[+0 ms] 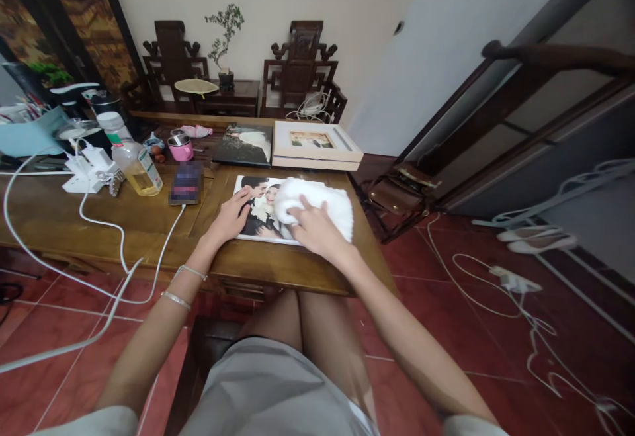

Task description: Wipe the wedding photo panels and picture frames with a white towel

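A photo album or photo panel (258,224) with a couple's portrait on it lies flat on the wooden desk in front of me. My left hand (233,216) rests on its left edge, fingers stretched out over the picture, holding nothing. A folded white towel (337,211) covers the right part of the picture. My right hand (315,227) is on the towel, gripping it against the picture's surface, with the index finger extended. The picture's right side is hidden under the towel.
Behind the album lie a dark photo panel (243,148) and a pale framed box (317,158). To the left are a phone (186,184) on a charging cable, a pink cup (181,148), a bottle of yellow liquid (139,171) and a white power strip (82,174).
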Available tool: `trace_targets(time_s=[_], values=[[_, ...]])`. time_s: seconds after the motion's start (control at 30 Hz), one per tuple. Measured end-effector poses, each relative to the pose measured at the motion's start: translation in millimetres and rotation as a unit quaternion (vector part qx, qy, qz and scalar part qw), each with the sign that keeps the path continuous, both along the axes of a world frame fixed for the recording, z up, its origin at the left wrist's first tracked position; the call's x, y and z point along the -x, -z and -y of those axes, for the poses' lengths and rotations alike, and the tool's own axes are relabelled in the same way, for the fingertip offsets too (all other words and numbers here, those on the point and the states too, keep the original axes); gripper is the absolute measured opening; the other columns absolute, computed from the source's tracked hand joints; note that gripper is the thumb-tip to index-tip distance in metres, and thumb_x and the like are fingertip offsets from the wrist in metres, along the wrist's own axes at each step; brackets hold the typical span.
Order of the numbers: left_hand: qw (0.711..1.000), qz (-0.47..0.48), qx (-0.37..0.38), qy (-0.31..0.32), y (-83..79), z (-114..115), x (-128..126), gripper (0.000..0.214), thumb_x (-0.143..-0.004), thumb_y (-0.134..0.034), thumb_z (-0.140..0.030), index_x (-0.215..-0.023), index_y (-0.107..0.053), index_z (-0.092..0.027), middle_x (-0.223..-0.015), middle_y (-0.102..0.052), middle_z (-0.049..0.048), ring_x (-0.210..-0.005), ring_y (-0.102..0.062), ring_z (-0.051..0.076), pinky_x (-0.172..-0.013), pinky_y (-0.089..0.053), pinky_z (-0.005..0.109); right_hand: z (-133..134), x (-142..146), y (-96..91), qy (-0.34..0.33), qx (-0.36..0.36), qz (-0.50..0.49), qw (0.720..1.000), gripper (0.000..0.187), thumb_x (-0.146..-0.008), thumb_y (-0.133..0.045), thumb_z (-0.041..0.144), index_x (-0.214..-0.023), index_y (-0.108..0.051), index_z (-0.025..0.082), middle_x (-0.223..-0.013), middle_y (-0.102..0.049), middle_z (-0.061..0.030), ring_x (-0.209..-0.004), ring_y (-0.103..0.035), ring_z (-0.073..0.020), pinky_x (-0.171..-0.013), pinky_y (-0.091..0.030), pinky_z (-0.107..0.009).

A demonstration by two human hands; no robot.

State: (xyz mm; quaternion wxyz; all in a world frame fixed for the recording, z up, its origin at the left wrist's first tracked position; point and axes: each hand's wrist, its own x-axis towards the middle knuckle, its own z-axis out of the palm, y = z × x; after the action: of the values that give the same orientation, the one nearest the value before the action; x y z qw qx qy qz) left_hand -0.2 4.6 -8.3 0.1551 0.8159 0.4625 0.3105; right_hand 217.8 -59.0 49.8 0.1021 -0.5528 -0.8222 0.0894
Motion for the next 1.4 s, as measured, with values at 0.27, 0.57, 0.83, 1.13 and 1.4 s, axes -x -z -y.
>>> trace_targets(time_s=[0.27, 0.57, 0.83, 1.13, 1.4], values=[[1.000, 0.006, 0.002, 0.011, -2.2, 0, 1, 0.046, -0.091, -0.036, -0.024, -0.134, -0.051, -0.016, -0.146, -0.045, 0.0077, -0.137, -0.037, 0.020, -0.116, -0.027, 0.040, 39, 21, -3.3, -0.142, 0.000, -0.031, 0.989, 0.039, -0.073, -0.041, 0.007, -0.106, -0.062, 0.013, -0.129, -0.057, -0.0219, -0.138, -0.029, -0.0343, -0.104, -0.020, -0.067], [1.000, -0.008, 0.012, -0.005, -0.2, 2, -1, 0.046, -0.092, -0.035, -0.024, -0.134, -0.050, -0.012, -0.147, -0.041, 0.0115, -0.138, -0.037, 0.021, -0.116, -0.027, 0.040, 38, -52, 6.5, 0.000, 0.000, -0.048, 0.999, 0.033, -0.073, -0.037, 0.007, -0.093, -0.062, 0.016, -0.116, -0.066, -0.0161, -0.118, -0.055, -0.0305, -0.109, -0.023, -0.056], [0.995, 0.099, 0.014, -0.024, -8.4, 5, 1, 0.051, -0.095, -0.035, -0.038, -0.140, -0.043, -0.014, -0.150, -0.037, 0.0094, -0.142, -0.028, 0.021, -0.117, -0.022, 0.038, -4, 24, 2.0, -0.035, -0.029, -0.009, 0.999, 0.038, -0.078, -0.041, 0.012, -0.107, -0.064, 0.012, -0.120, -0.062, -0.0217, -0.136, -0.032, -0.0360, -0.100, -0.025, -0.066], [0.990, 0.138, -0.022, -0.020, -13.9, 11, -3, 0.054, -0.096, -0.033, -0.046, -0.139, -0.043, -0.016, -0.150, -0.036, 0.0105, -0.141, -0.029, 0.023, -0.117, -0.022, 0.041, 42, 14, -2.0, -0.228, 0.010, -0.079, 0.970, 0.041, -0.067, -0.043, 0.005, -0.101, -0.062, 0.016, -0.125, -0.061, -0.0184, -0.138, -0.033, -0.0273, -0.109, -0.018, -0.061], [1.000, -0.003, -0.030, 0.009, -4.1, 8, -3, 0.042, -0.090, -0.045, -0.032, -0.125, -0.060, -0.012, -0.139, -0.051, 0.0129, -0.137, -0.038, 0.025, -0.114, -0.030, 0.044, 4, -25, 3.2, -0.018, -0.005, -0.087, 0.996, 0.032, -0.070, -0.038, 0.008, -0.087, -0.064, 0.017, -0.106, -0.070, -0.0133, -0.110, -0.058, -0.0315, -0.104, -0.028, -0.053]])
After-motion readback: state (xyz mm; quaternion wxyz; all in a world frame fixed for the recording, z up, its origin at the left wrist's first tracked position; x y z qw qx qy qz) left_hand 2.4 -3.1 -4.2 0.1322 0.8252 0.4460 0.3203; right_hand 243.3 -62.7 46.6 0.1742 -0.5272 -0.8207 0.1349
